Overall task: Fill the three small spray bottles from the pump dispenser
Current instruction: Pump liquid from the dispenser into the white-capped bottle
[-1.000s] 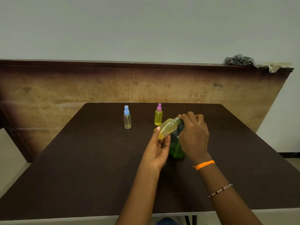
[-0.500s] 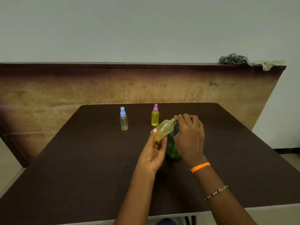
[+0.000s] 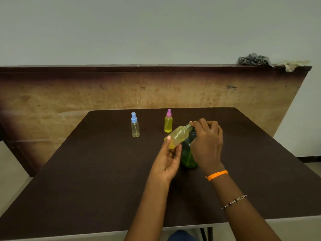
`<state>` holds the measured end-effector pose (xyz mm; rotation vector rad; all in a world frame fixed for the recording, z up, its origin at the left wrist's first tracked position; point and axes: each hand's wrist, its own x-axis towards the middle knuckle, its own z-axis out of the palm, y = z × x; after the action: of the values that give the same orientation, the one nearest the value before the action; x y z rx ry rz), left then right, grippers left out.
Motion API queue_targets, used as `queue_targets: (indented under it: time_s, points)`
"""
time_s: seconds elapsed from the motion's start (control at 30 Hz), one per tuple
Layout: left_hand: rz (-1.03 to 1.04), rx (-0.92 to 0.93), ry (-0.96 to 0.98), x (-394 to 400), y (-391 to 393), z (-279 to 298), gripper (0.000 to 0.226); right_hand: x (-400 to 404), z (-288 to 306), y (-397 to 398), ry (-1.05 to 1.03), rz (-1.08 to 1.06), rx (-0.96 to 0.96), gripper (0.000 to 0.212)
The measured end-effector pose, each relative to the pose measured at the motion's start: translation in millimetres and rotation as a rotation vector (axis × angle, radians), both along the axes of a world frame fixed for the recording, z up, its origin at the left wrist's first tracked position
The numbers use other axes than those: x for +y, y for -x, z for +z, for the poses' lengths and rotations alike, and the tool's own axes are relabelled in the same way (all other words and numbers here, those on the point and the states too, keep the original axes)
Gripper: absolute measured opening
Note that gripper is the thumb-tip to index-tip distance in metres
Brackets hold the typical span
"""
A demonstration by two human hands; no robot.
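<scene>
Yellow liquid fills most of the uncapped spray bottle (image 3: 178,136), which the left hand (image 3: 167,160) holds tilted, fingers closed around its lower body and its open neck raised toward the right. The right hand (image 3: 206,145) is curled over the head of the green pump dispenser (image 3: 188,156), fingertips (image 3: 194,122) bunched at the bottle's neck; whether they press the pump or pinch a cap cannot be told, since the dispenser's top is hidden under the hand. The dispenser stands upright on the dark table (image 3: 86,171), just behind the tilted bottle. Farther back stand two capped bottles, well apart from the hands: the pink-capped bottle (image 3: 168,121), yellow nearly to the top, and the blue-capped bottle (image 3: 135,126), which looks almost clear. An orange band (image 3: 217,175) and a beaded bracelet (image 3: 234,201) circle the right wrist.

Step in hand, as judged: filling or finishing the second bottle at the spout. The next move likely calls for keeping neck and spout aligned, then righting the bottle before capping, to avoid spillage. The blue-capped bottle appears still to be filled.
</scene>
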<state>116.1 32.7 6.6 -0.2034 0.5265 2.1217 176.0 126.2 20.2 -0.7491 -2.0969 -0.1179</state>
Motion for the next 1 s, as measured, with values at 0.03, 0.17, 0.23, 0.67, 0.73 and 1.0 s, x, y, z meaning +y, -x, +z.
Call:
queue_targets:
  time_s: [0.03,0.17,0.23,0.67,0.73,1.0]
  points:
    - [0.000,-0.004,-0.003,0,0,1,0.026,2,6,0,-0.002,0.003,-0.004,0.036]
    - [0.006,0.002,-0.006,0,-1,9,0.021,10,30,2,0.075,0.073,-0.054,0.025]
    - [0.011,0.000,-0.004,0,-1,10,0.022,10,27,1,0.107,0.114,0.000,0.031]
    - [0.012,0.016,-0.016,2,0,9,0.026,14,26,7,-0.010,0.119,0.042,0.024]
    - [0.018,0.018,-0.011,2,1,8,0.027,13,24,7,0.043,0.145,0.073,0.022]
    - [0.028,0.018,0.010,3,1,-1,0.020,4,1,6,-0.011,0.049,0.052,0.037]
